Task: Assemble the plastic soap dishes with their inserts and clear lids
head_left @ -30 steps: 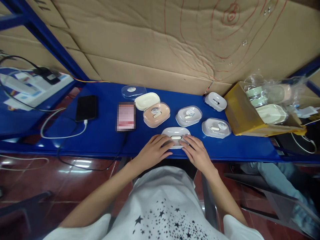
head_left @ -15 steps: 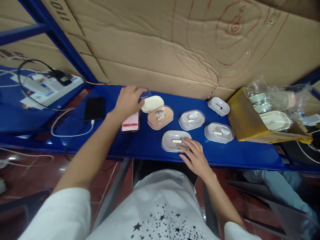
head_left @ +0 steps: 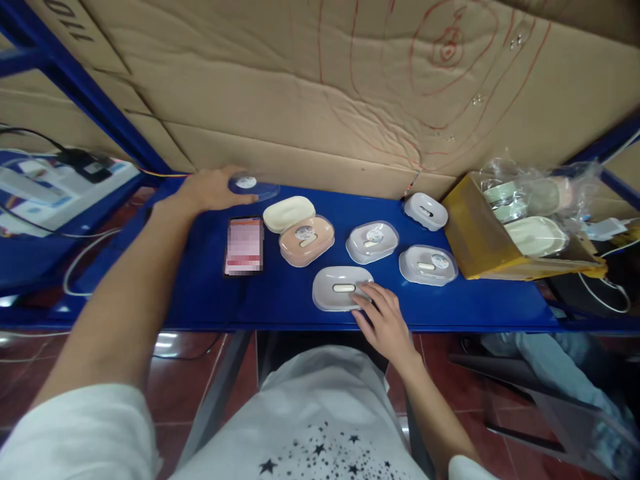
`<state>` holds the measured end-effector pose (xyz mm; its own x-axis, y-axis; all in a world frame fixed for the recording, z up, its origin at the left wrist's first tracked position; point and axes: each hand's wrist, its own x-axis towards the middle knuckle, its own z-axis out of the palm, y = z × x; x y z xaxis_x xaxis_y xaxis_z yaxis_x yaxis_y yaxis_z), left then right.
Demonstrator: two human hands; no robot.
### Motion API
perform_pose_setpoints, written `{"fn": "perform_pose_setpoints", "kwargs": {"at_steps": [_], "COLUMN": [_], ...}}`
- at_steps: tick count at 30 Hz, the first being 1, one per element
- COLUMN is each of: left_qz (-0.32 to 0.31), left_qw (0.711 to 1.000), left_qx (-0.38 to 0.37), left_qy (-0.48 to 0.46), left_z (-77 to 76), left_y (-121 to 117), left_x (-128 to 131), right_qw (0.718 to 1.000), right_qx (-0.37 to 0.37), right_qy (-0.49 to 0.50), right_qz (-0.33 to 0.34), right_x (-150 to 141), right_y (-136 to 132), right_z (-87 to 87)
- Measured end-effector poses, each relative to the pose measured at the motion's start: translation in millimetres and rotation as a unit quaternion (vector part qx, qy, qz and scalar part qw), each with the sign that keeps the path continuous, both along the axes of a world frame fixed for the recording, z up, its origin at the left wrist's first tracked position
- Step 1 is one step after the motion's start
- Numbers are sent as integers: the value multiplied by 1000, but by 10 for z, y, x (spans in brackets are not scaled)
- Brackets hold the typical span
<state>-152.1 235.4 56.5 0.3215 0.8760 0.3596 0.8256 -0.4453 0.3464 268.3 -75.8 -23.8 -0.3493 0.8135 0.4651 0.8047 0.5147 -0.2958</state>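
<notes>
My left hand is at the back left of the blue table, its thumb and fingers closed on the edge of a clear plastic lid with a round sticker. Near the front edge, the spread fingertips of my right hand touch the right side of an uncovered pale grey soap dish, which has a white pill-shaped piece in its middle. A cream dish lies right of the lid, partly behind a peach soap dish with a clear cover. Two covered grey soap dishes are farther right.
A phone with a lit screen lies left of the dishes. Another grey dish stands at the back beside an open cardboard box of bagged dishes. Cardboard walls the back. A power strip is at left; a person's leg shows at right.
My left hand has moved left with the clear lid, away from the cream dish, and uncovered the lit phone. My right hand stays at the grey dish. The view has shifted slightly.
</notes>
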Motion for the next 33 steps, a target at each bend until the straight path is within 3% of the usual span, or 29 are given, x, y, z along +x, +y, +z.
{"fn": "perform_pose_setpoints", "kwargs": {"at_steps": [3, 5, 8, 10, 13, 16, 21, 29, 33], "left_qz": [36, -24, -146, -195, -209, -225, -240, -246, -245], "left_qw": [997, 996, 987, 980, 978, 972, 966, 968, 968], "left_qx": [23, 33, 40, 19, -4, -36, -72, -24, -38], "left_qy": [-66, -81, -47, -26, -26, -50, -64, -42, -25], "left_z": [258, 349, 236, 32, -291, -478, -550, -688, -687], "left_y": [-779, -1409, -2171, -2409, -2397, -2253, -2261, -2309, -2365], "left_x": [252, 595, 1190, 1499, 1718, 1707, 1613, 1626, 1625], "right_qw": [1000, 997, 991, 990, 994, 996, 997, 997, 997], "right_qx": [2, 16, 43, 50, 17, -18, -10, 39, 32], "right_qy": [24, 60, 110, 118, 102, 91, 78, 62, 63], "right_qz": [-12, -37, -67, -60, -33, -10, -7, -12, -6], "right_x": [3, 15, 54, 86, 115, 109, 73, 52, 63], "right_y": [-9, -19, -32, -31, -10, 22, 35, 17, 12], "right_z": [-36, -64, -92, -90, -63, -42, -52, -89, -79]}}
